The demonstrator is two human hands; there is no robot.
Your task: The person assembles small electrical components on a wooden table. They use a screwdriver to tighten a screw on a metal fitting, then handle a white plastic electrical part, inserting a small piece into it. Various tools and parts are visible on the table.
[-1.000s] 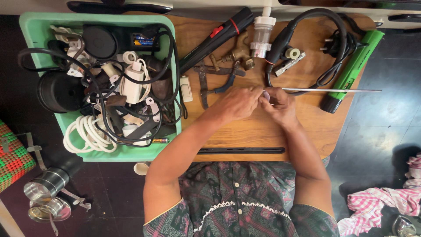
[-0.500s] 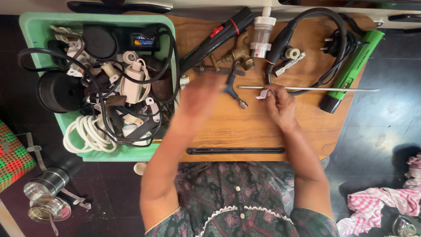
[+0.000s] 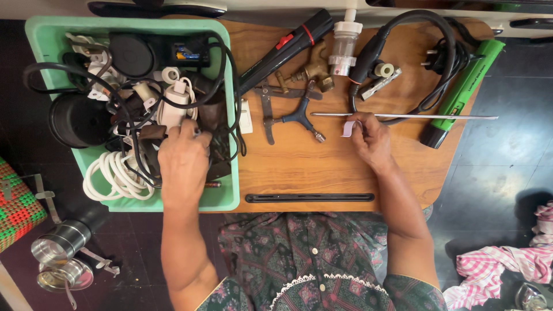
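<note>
1. Head view: I see the left hand [image 3: 183, 158] reaching into the green basket [image 3: 40, 40], fingers spread narrow over tangled cables [image 3: 124, 124]; whether it grips anything, I cannot tell.
2. Right hand [image 3: 371, 141] pinches a small white strip of tape [image 3: 349, 128] at its fingertips, just below the thin metal rod [image 3: 403, 116].
3. Rod lies on the wooden table [image 3: 322, 167], running right from the hand.
4. Judgement: rod light, stiff, smooth, likely to roll; take it near mid-length. Tape flimsy.
</note>
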